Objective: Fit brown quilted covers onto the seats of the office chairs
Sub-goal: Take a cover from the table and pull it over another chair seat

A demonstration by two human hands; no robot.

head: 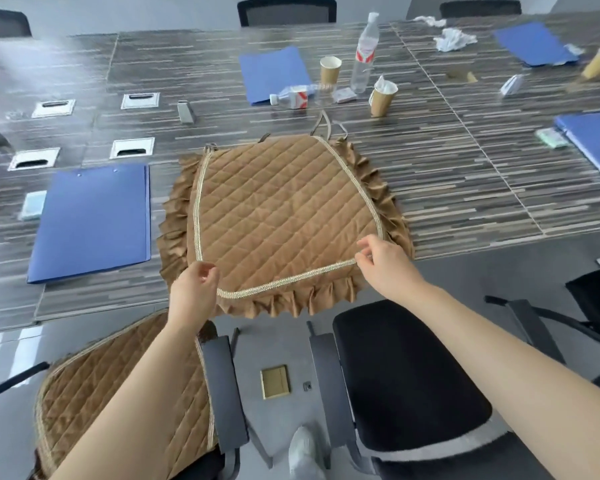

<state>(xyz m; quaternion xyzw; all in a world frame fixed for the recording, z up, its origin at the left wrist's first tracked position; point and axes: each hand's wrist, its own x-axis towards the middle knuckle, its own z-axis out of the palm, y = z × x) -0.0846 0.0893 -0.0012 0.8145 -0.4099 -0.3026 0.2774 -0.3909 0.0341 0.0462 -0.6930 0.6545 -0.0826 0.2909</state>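
Observation:
A brown quilted cover (281, 216) with gold trim and a ruffled edge lies flat on the striped table, its near edge hanging over the table's front. My left hand (194, 289) pinches its near left corner and my right hand (385, 261) pinches its near right corner. Below on the right stands an office chair with a bare black seat (406, 375). At the lower left another chair's seat wears a brown quilted cover (118, 393), partly hidden by my left forearm.
The table (465, 188) holds blue folders (94, 220), paper cups (381, 98), water bottles (364, 53), crumpled tissues and metal cable hatches (132, 147). More chairs stand at the far side and at the right. A brass floor box (275, 381) sits between the two near chairs.

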